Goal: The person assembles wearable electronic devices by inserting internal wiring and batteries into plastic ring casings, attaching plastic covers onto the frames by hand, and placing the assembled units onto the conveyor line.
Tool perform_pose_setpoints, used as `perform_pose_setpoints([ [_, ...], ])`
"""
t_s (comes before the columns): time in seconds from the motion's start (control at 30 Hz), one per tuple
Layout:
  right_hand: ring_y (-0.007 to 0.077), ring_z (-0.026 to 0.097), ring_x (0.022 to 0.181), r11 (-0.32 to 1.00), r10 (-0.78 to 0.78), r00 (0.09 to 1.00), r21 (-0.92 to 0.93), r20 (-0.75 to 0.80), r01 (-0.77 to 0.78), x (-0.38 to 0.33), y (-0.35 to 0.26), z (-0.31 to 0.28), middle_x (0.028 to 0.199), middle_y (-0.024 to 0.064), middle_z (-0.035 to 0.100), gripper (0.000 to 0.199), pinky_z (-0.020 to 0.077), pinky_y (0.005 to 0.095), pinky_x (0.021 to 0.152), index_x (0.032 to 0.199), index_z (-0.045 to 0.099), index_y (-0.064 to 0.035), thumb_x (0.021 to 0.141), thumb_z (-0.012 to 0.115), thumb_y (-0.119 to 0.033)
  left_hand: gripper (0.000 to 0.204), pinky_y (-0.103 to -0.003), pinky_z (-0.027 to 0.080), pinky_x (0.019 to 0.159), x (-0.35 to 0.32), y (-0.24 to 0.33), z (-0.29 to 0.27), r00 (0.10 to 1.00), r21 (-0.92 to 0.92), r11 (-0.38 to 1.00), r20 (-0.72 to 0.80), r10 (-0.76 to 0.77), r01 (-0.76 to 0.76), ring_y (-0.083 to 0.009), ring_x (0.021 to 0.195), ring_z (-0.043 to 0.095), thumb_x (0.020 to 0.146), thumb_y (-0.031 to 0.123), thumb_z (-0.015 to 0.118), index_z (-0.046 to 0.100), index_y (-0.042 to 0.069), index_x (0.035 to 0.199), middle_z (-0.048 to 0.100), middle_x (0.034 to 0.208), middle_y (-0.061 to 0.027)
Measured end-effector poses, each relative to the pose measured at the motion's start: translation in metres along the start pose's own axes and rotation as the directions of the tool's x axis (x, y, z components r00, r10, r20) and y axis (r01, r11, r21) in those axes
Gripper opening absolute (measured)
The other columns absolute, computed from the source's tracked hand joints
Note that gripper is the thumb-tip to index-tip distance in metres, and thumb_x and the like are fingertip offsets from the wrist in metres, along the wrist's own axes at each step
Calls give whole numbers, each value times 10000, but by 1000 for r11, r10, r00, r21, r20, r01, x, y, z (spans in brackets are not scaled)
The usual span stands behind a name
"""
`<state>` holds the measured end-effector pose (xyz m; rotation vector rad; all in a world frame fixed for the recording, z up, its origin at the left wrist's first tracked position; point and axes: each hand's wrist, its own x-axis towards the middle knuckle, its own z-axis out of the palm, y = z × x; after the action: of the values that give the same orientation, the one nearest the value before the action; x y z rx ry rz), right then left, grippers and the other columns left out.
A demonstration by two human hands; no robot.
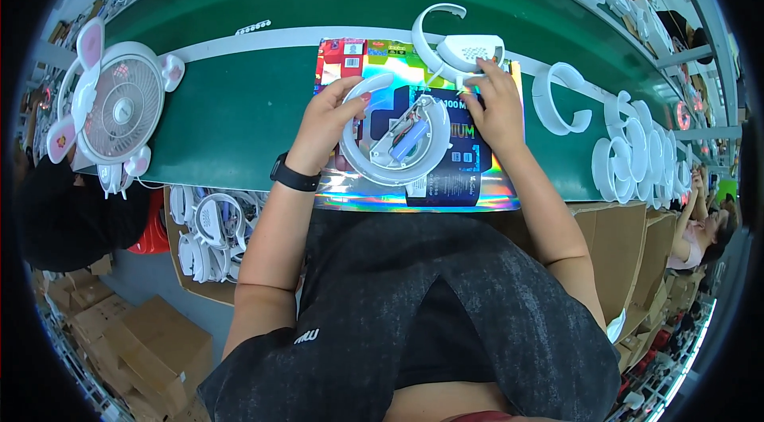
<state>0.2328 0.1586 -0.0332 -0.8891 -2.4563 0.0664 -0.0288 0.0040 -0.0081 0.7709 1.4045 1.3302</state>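
My left hand [322, 124] grips the rim of a white C-shaped plastic housing [360, 163], thumb and fingers closed on its upper left. Inside the housing's wide end lie a blue cylindrical battery [409, 142] and some thin wires. My right hand [500, 108] has its fingertips on the lower edge of a second white curved shell [422, 36], whose broad end is pierced with small holes. That shell rests just beyond the first one. Under both is a shiny, colourful printed sheet [338, 198] laid on the green worktop [215, 136].
A white fan with animal ears [119, 108] stands at the left. Several white curved shells [561, 96] line the bench at the right. Below the bench, a carton [199, 285] holds similar parts. Another carton [609, 243] is by my right arm. Other people are at both sides.
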Motion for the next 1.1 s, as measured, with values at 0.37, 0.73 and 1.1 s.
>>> perform_pose_setpoints([
  [0.37, 420, 484, 1253, 972, 98, 995, 217, -29, -89, 20, -11, -14, 1321, 175, 509, 265, 409, 463, 1039, 938, 605, -52, 737, 777, -68, 271, -394, 513, 822, 10, -4, -10, 675, 836, 307, 100, 731, -455, -315, 988, 638, 925, 255, 636, 688, 80, 1126, 684, 1079, -134],
  [0.73, 311, 466, 1348, 914, -262, 927, 378, 270, 148, 6, -80, -81, 1341, 81, 584, 246, 194, 602, 1149, 969, 649, -99, 744, 684, -8, 231, -284, 499, 879, 11, -32, -24, 905, 49, 951, -294, 307, -306, -173, 984, 653, 975, 58, 517, 658, -10, 1145, 702, 1087, -109],
  [1.1, 366, 529, 1248, 892, 59, 990, 439, 131, -111, 5, -90, -54, 1316, 163, 577, 374, 415, 459, 1043, 1108, 631, -51, 758, 748, -120, 252, -268, 477, 924, 0, -23, -21, 925, 88, 964, -274, 265, -250, -153, 1026, 635, 959, 41, 539, 627, -19, 1188, 672, 1152, -104],
])
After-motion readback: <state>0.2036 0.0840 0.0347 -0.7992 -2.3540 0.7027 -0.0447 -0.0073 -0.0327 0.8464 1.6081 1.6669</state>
